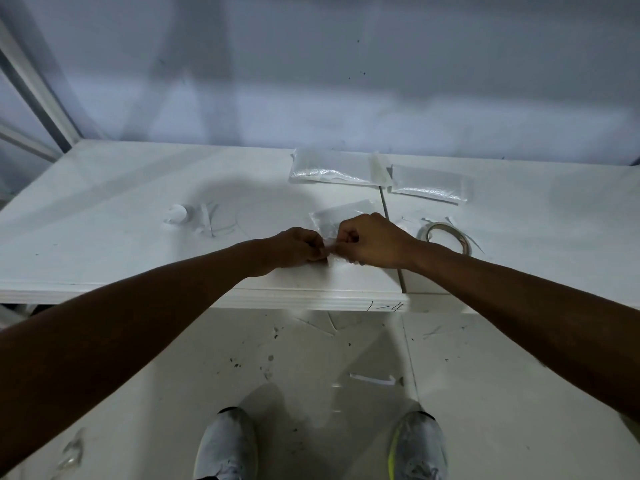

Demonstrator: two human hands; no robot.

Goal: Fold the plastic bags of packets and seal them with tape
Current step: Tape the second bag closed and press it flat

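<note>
Left hand [298, 248], fingers curled, pinches the clear plastic bag [341, 216] lying on the white table [104, 202] near its front edge. Right hand [374, 242] pinches the same bag, nearly touching the left. Tape roll [446, 237] lies just right.

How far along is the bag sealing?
At the back of the table, the left bag and right bag look finished. The left hand and right hand pinch a clear strip over a third bag, not yet sealed. The tape roll lies nearby.
</note>
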